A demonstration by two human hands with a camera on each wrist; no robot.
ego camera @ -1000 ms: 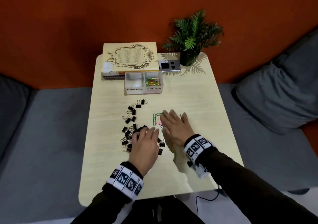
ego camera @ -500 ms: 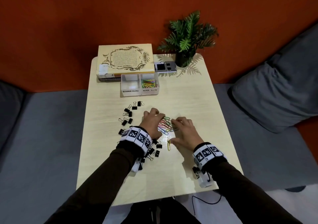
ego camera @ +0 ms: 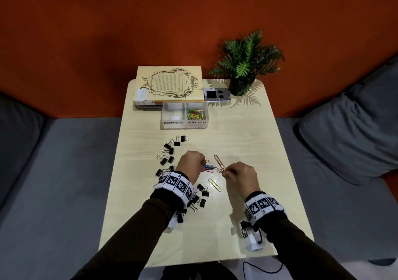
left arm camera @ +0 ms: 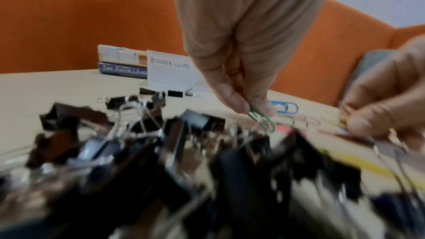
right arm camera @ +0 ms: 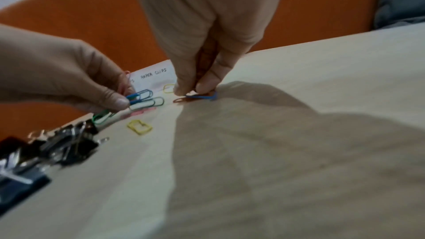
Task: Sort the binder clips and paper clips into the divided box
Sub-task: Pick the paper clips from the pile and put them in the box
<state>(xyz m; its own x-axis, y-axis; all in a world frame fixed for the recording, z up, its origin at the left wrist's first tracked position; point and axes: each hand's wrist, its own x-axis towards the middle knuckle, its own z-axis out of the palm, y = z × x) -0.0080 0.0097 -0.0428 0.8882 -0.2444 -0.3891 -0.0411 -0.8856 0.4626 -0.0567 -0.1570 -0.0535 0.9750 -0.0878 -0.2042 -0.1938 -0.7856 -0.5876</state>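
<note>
Bare pale wooden desk (ego camera: 237, 133) lies open between the hands and the clear divided plastic box (ego camera: 184, 116); scattered black binder clips (ego camera: 170, 150) crowd the left approach (seemingly some under the wrist).

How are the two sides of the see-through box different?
The BINDER CLIPS compartment is the left half of the divided box and looks empty; the PAPER CLIPS compartment is the right half and holds a colourful heap of paper clips. Their handwritten labels differ too. Both look alike in size, with clear walls and white labels in front.
</note>
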